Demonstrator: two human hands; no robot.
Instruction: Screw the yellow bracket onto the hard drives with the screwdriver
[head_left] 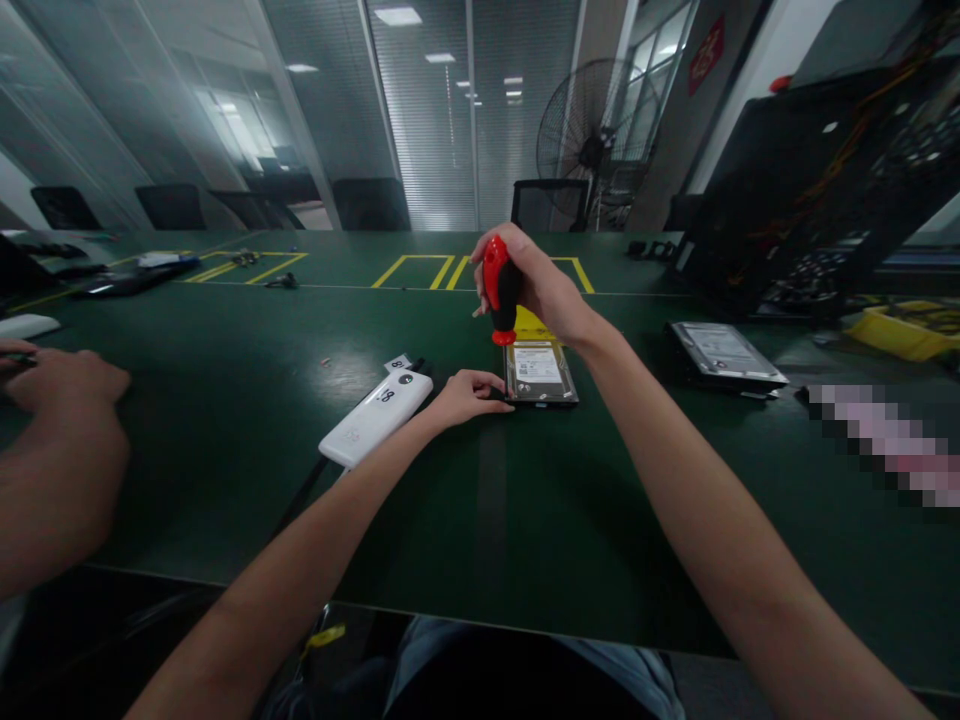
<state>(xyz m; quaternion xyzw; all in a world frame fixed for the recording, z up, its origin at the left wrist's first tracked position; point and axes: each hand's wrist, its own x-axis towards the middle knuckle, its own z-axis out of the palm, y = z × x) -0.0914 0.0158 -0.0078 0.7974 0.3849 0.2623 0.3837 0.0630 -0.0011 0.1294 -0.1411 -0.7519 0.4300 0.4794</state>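
Note:
A hard drive (541, 374) with a white label lies flat on the green table (420, 520). My left hand (469, 396) is at its left edge, thumb and fingers closed on that side. Above the drive's upper left corner, my right hand (529, 280) grips a red and black screwdriver (501, 290), its handle upright; the shaft and tip are not visible. Behind the drive, partly under my right hand, is a yellow object (531, 325). A white power bank (376, 416) marked with black writing rests left of my left hand.
More hard drives (724, 355) are stacked at the right, near a yellow tray (900, 330) and a black computer case (817, 190). Another person's arm (60, 450) rests at the far left. Small black parts (651, 250) lie toward the back.

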